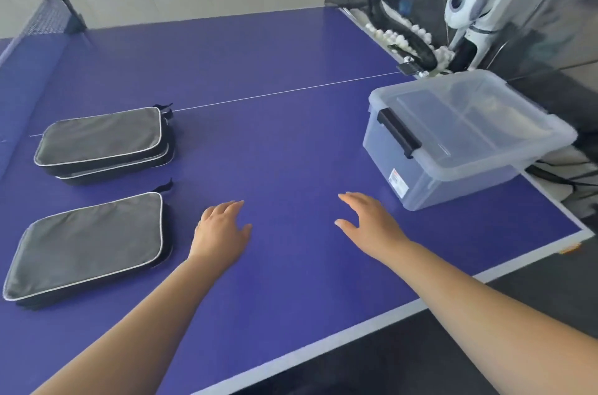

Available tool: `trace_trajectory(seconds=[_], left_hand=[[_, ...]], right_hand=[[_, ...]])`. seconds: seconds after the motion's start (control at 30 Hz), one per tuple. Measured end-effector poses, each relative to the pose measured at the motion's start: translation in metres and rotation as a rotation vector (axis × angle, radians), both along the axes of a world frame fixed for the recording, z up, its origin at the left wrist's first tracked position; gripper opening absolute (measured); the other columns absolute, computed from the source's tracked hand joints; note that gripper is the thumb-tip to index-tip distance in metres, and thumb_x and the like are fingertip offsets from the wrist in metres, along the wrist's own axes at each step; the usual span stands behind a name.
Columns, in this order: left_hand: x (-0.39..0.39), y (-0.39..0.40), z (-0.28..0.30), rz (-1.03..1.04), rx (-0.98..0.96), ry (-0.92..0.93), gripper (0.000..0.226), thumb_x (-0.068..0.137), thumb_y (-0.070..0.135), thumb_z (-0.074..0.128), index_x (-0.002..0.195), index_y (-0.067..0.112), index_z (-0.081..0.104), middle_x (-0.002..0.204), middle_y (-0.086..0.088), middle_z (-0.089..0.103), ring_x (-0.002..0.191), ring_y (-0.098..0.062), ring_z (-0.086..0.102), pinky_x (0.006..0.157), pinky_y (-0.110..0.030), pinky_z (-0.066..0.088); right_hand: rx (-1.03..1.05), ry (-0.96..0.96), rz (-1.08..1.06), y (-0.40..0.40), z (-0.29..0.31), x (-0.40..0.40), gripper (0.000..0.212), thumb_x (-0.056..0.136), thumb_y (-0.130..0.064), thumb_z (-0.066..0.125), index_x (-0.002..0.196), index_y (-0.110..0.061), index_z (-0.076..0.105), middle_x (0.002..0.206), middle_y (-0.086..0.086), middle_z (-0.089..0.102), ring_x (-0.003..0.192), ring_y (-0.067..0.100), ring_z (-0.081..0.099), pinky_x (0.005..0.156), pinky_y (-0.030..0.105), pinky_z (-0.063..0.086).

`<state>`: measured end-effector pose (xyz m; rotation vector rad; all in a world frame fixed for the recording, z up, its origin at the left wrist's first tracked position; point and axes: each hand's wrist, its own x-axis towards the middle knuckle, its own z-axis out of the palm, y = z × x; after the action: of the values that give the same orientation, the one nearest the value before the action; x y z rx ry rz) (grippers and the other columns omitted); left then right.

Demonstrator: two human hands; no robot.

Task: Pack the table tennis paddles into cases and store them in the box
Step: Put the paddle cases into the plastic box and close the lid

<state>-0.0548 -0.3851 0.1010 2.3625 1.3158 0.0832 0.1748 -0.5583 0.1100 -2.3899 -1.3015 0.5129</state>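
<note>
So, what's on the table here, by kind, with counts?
Cases: 3, two stacked, one alone
Boxes: 1, lid on
Total: 4

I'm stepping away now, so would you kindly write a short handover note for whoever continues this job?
Left hand: open, holding nothing, over the table.
Right hand: open, holding nothing, near the box.
Near case lies flat at left. Two more cases sit stacked behind it. All look closed; whether paddles are inside cannot be seen.
Box stands at right with its lid on, the black latch down.
Done: no case is in the box yet.
Left: check the cases, open the box, put all three cases in.
</note>
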Motion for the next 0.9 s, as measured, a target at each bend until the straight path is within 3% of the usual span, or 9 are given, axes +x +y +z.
trace_trajectory(seconds=[0.3,0.5,0.6,0.8,0.9], left_hand=[[0.075,-0.056,0.023,-0.044,0.005,-0.061,0.057,0.097,0.033,0.053,0.15,0.022,0.036,0.153,0.003,0.037,0.143,-0.023,0.024,0.116,-0.037,0.026],[0.123,-0.041,0.04,-0.06,-0.005,-0.13,0.053,0.097,0.032,0.053,0.148,0.021,0.039,0.151,0.002,0.04,0.142,-0.023,0.026,0.114,-0.035,0.026],[0.154,-0.035,0.046,-0.055,-0.058,-0.17,0.052,0.098,0.031,0.053,0.148,0.021,0.04,0.151,0.001,0.04,0.141,-0.023,0.027,0.113,-0.036,0.028],[0.212,-0.035,0.053,-0.048,-0.161,-0.248,0.048,0.097,0.032,0.054,0.144,0.025,0.045,0.144,-0.001,0.046,0.13,-0.025,0.043,0.104,-0.043,0.042],[0.238,-0.037,0.056,-0.024,-0.179,-0.294,0.047,0.097,0.033,0.053,0.143,0.027,0.045,0.144,0.001,0.046,0.124,-0.021,0.049,0.096,-0.035,0.047]], right_hand=[[0.09,-0.062,0.115,-0.032,0.026,0.055,0.055,0.097,-0.035,0.055,0.148,-0.022,0.037,0.156,-0.003,0.031,0.145,0.016,0.024,0.116,0.033,0.025],[0.224,-0.172,0.067,-0.017,0.057,0.104,0.052,0.094,-0.03,0.06,0.142,-0.016,0.046,0.151,0.002,0.04,0.14,0.019,0.034,0.114,0.035,0.03],[0.213,-0.22,0.016,-0.014,0.069,0.137,0.053,0.093,-0.029,0.061,0.141,-0.014,0.047,0.15,0.005,0.041,0.137,0.023,0.037,0.111,0.035,0.032],[0.125,-0.263,-0.029,-0.014,0.077,0.199,0.058,0.095,-0.036,0.057,0.147,-0.019,0.038,0.157,0.003,0.029,0.145,0.021,0.023,0.116,0.04,0.026],[0.056,-0.25,0.0,-0.009,0.074,0.225,0.061,0.096,-0.039,0.055,0.15,-0.021,0.033,0.159,0.002,0.023,0.147,0.021,0.018,0.117,0.039,0.022]])
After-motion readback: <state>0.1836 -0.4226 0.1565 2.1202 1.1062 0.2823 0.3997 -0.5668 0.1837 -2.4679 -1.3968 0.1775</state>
